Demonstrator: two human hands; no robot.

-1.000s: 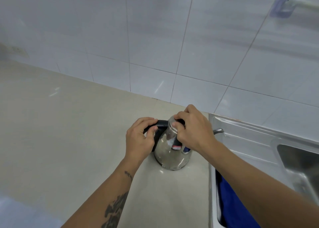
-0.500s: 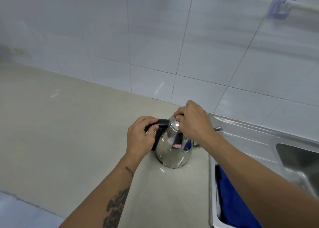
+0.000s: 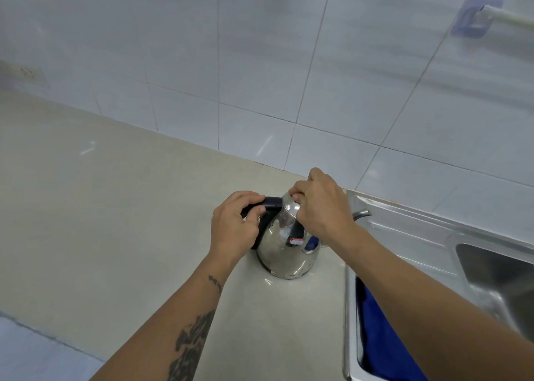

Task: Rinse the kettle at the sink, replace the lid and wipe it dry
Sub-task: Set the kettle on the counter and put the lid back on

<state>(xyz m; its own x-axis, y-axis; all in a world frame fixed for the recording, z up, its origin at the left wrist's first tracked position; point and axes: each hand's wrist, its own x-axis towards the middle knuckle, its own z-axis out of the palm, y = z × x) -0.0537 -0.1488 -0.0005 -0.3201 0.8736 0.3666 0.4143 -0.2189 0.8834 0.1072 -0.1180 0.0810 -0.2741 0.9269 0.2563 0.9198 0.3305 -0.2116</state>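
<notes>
A shiny steel kettle (image 3: 284, 250) with a black handle stands upright on the beige counter (image 3: 115, 222), just left of the sink. My left hand (image 3: 234, 227) grips the black handle at the kettle's upper left. My right hand (image 3: 320, 207) is closed over the kettle's top, covering the lid, with the fingertips pinched at the lid's rim. The lid itself is mostly hidden under that hand. The kettle's spout (image 3: 361, 214) pokes out to the right past my right wrist.
A steel sink (image 3: 433, 236) fills the right side, with its basin (image 3: 505, 279) at far right. A blue cloth (image 3: 378, 337) lies in the sink's near compartment under my right forearm. A white tiled wall rises behind, with a hook and rail (image 3: 476, 16) at top right.
Both hands stay on the kettle. My right hand has shifted slightly up on the top, and the view has drifted a little.
</notes>
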